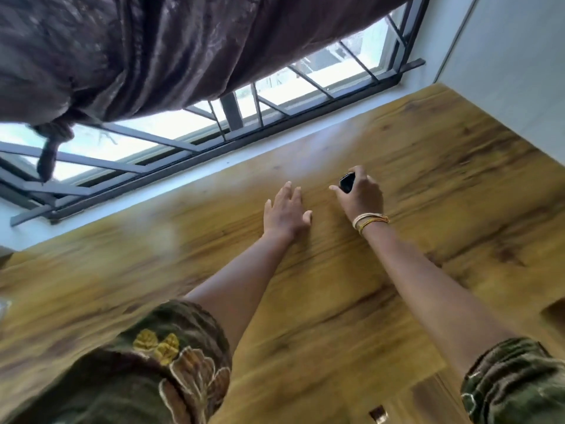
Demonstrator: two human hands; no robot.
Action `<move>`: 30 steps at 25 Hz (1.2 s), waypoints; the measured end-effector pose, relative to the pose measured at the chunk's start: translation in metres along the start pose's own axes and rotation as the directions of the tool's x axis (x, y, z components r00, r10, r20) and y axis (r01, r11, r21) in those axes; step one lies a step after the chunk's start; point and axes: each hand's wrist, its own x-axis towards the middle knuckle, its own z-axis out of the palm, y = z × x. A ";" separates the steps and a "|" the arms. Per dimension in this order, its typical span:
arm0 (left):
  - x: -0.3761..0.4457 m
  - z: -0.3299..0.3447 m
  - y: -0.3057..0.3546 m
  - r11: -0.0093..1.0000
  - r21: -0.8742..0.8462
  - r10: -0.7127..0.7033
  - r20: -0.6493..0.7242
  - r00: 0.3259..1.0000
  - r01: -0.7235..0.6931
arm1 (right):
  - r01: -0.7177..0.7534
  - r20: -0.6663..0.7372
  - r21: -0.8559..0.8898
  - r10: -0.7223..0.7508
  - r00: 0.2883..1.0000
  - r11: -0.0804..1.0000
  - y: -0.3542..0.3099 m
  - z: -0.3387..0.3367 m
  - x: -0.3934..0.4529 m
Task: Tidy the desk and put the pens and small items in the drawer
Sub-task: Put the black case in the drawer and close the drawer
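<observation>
Both my arms reach out over the wooden desk (443,185). My left hand (286,211) lies flat on the desktop, fingers spread, holding nothing. Just to its right, my right hand (362,194) is closed around a small black object (347,182), which sticks out between thumb and fingers; what it is cannot be told. Thread bracelets circle the right wrist. No pens show on the desk. A drawer front with a small metal handle (378,414) appears at the bottom edge, below the desk's front edge.
A window with dark metal bars (260,108) runs along the desk's far edge above a white sill. A brown curtain (137,50), knotted at the left, hangs over it. A white wall (513,71) bounds the desk on the right.
</observation>
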 end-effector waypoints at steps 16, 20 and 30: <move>-0.335 0.046 -0.076 0.991 -0.136 -0.021 -0.115 0.993 0.005 | -0.205 0.271 0.485 0.077 0.959 0.850 -0.032 -0.005 -0.301; -0.380 0.061 -0.059 0.992 -0.124 0.000 -0.038 0.999 -0.005 | -0.238 0.257 0.547 0.109 0.960 0.803 -0.014 -0.033 -0.341; -0.446 0.109 0.045 0.978 -0.119 -0.155 0.122 0.980 0.169 | -0.312 0.294 0.601 0.160 0.942 0.735 0.108 -0.152 -0.390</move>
